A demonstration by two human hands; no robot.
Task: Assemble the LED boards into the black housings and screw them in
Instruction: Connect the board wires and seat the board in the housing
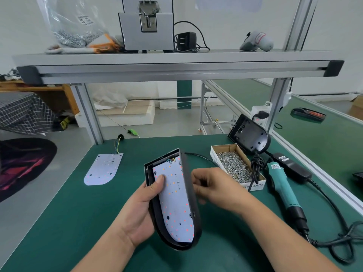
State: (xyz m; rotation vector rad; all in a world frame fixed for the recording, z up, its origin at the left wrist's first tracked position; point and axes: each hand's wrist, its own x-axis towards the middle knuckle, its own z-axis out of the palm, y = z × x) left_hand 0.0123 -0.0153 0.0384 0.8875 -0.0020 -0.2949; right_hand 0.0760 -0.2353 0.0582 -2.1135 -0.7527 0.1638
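Fingers of the left hand [141, 211], above the green table [78, 213], clamp the tilted black housing [196, 222], thumb pressing the LED board [174, 203] seated inside. The right hand [212, 185] curls its fingers at the housing's right rim; whether they pinch anything cannot be told.

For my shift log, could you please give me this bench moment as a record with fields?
Left hand: grips black round-ended plastic housing, thumb on white LED board inside
Right hand: fingers curled beside housing's right wall; grip unclear
Spare board: white, flat on green mat
Screws: silver, in open cardboard box
Driver: teal electric screwdriver lying right of box
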